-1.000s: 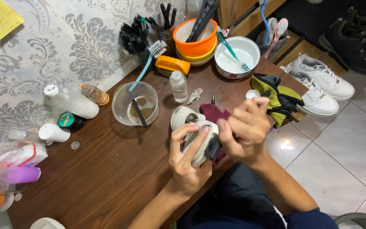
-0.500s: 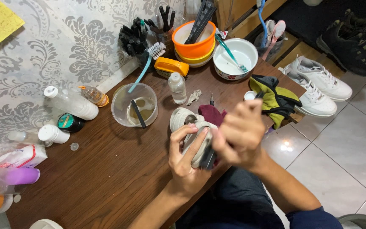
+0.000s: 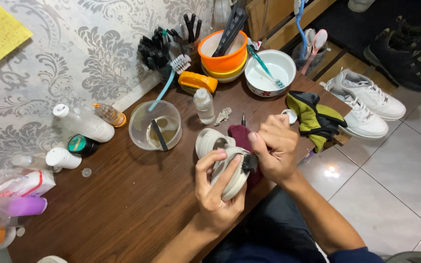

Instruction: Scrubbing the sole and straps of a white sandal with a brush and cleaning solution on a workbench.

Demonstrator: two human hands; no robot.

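Scrubbing a pale shoe over the tabletop (image 3: 123,204)

The left hand (image 3: 215,190) is closed around the shoe (image 3: 230,170) above a maroon cloth (image 3: 239,136); the right hand (image 3: 278,151), gripping a small dark brush (image 3: 249,163), has dropped since a moment ago, bristles now against the sole edge.

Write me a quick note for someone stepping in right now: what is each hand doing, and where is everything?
Left hand: grips the off-white shoe, sole side turned up, over the wooden table.
Right hand: holds a small dark brush, bristles against the sole.
Maroon cloth lies under the shoe.
Clear bowl of cloudy liquid stands to the left.
Done so far: cannot tell how clean the sole is.
Left: white sneakers sit on the floor, untouched.
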